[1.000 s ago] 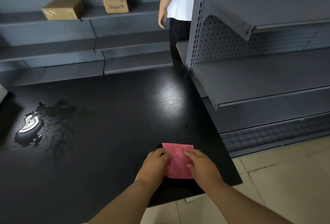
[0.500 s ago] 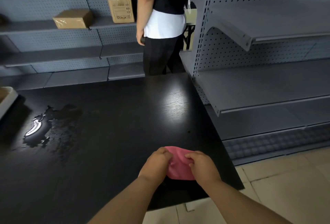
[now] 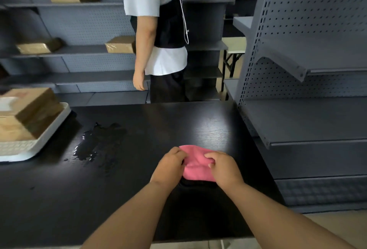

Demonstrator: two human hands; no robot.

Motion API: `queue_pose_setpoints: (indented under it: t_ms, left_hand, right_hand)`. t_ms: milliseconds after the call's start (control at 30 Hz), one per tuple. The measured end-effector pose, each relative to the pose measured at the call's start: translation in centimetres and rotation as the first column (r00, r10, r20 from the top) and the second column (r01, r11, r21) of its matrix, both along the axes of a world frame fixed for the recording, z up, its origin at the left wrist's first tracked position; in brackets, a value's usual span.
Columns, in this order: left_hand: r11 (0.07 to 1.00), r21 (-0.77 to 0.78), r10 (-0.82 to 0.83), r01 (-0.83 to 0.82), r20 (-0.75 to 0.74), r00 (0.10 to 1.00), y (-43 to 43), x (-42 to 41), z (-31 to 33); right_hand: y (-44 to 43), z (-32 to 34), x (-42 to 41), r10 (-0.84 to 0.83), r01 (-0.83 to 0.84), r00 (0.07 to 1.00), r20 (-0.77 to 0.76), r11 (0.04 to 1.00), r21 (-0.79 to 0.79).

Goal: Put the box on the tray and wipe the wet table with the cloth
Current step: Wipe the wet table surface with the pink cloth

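Cloth (image 3: pixel 195 166) is pinched at its edges by left hand (image 3: pixel 168 166) and right hand (image 3: pixel 224 169), likely bunching it into a wiping pad. Puddle (image 3: pixel 95 143) lies at ten o'clock, beside the tray (image 3: pixel 49 129) holding the box (image 3: pixel 29 109).

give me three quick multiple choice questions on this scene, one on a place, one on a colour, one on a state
1. The puddle lies which way from the cloth? A left B right C beneath it
2. The cloth is: A blue B pink C white
3. The cloth is: A gripped by the left hand and right hand B gripped by one hand only C lying untouched

Answers: 1 A, the puddle sits toward the tray; 2 B, it is plainly pink; 3 A, fingers of both hands curl on it.
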State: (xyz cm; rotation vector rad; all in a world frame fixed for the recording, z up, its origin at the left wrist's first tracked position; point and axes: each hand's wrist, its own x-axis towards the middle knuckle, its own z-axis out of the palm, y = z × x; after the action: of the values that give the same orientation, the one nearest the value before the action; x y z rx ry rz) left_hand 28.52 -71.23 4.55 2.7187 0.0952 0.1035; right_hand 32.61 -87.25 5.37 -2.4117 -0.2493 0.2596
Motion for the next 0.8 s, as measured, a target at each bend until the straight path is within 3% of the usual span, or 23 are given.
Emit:
queue_pose_setpoints:
  t_ms: [167,267,800]
  left_hand:
    - [0.997,0.018,0.081,-0.081,0.004,0.997,5.2,-2.2,1.4]
    - [0.994,0.032,0.109,-0.109,0.003,0.994,9.3,-3.6,2.0]
    - [0.992,0.050,0.118,-0.116,-0.050,0.992,31.9,-12.1,2.3]
  right_hand:
    - [5.5,1.5,-1.1,0.084,-0.083,0.995,0.056,0.996,-0.032]
    - [9.6,2.0,-2.2,0.091,-0.092,0.995,0.030,0.995,0.030]
    - [32.3,0.5,-10.0,0.152,-0.152,0.988,0.025,0.988,-0.008]
